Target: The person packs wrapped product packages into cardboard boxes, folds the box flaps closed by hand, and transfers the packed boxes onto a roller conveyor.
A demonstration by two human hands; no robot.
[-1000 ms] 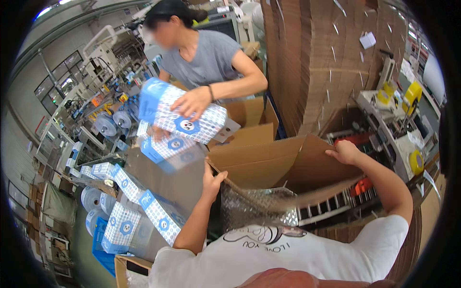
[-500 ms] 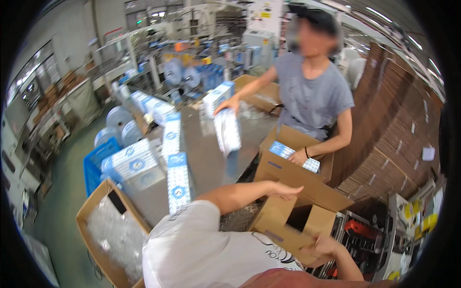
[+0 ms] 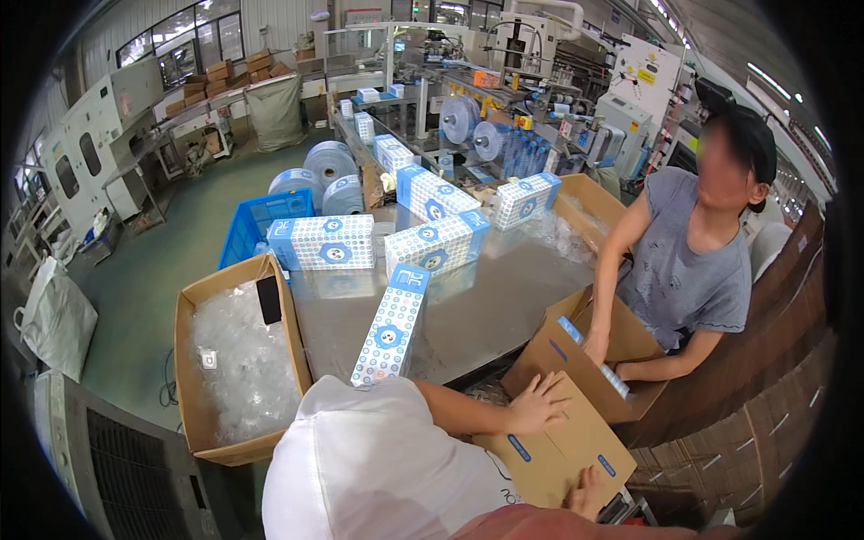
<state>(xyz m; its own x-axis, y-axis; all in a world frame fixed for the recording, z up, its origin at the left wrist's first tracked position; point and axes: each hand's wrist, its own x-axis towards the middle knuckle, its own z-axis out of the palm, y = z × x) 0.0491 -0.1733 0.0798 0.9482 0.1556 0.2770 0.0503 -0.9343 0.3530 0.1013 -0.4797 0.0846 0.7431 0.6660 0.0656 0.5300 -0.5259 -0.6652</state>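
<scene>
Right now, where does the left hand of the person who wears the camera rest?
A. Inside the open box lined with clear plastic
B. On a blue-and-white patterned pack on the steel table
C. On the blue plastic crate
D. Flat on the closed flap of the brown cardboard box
D: the left hand lies flat, fingers spread, on the top flap of the brown cardboard box, while the right hand grips its lower near edge.

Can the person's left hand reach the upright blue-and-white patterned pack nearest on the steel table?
Probably yes. The left hand lies flat on the cardboard carton flap, holding nothing, and the pack stands nearby with nothing between.
</scene>
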